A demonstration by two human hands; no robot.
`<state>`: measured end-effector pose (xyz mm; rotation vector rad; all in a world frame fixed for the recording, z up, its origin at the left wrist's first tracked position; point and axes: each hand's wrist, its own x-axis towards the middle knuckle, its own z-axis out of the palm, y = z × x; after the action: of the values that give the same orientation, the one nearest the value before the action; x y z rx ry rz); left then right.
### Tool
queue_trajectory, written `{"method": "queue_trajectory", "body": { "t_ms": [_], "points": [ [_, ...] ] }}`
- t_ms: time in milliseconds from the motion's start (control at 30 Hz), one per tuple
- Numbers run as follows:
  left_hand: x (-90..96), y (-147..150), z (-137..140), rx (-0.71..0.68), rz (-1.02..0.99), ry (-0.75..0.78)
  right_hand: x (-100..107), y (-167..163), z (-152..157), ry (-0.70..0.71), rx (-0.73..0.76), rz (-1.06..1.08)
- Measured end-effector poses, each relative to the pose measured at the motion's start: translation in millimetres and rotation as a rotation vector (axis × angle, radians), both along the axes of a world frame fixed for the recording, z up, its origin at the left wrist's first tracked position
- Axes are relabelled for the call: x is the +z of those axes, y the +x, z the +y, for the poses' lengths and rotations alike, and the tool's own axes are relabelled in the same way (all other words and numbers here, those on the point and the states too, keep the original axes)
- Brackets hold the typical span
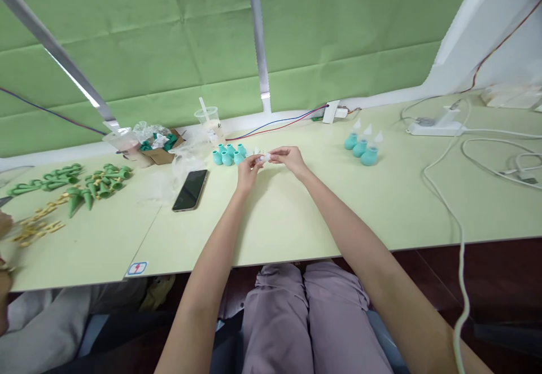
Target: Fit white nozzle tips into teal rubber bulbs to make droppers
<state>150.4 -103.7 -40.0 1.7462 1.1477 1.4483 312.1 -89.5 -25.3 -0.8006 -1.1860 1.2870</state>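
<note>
My left hand (249,170) and my right hand (291,159) meet over the middle of the table, both with fingers pinched on a small translucent white plastic piece (265,158). Its exact shape is too small to make out. Just left of my left hand stand several teal rubber bulbs (227,158) with open necks. A few more small clear pieces (256,152) show partly behind my fingers. Farther right, three teal bulbs (369,156) stand upright in a slanting row, each topped with a clear pointed nozzle (378,138).
A phone (190,190) lies left of my forearm, beside crumpled plastic bags (161,187). Behind are a drink cup (210,124) and a cardboard box (163,151). Green cone-shaped parts (101,182) lie near a co-worker's hand (5,224). A white cable (451,216) hangs over the right edge.
</note>
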Motion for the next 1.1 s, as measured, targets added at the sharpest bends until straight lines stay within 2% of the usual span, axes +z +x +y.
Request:
{"method": "queue_trajectory", "body": {
  "t_ms": [200, 567, 667, 833, 1100],
  "points": [
    [1.4, -0.2, -5.0, 0.036, 0.097, 0.068, 3.6, 2.5, -1.1, 0.048, 0.029, -0.076],
    [11.7, 7.2, -21.6, 0.077, 0.452, 0.305, 9.3, 14.6, 0.0, 0.103, 0.077, -0.203],
    [11.9, 8.9, -24.0, 0.088, 0.476, 0.328, 10.5, 17.7, -0.7, 0.099, 0.119, -0.185],
    [7.8, 11.1, -26.5, 0.012, 0.526, 0.342, 9.5, 25.4, -1.1, 0.074, 0.214, -0.255],
    [1.7, 10.7, -22.0, 0.066, 0.457, 0.288, -0.5, 20.9, -0.5, 0.018, 0.192, -0.207]
  ]
}}
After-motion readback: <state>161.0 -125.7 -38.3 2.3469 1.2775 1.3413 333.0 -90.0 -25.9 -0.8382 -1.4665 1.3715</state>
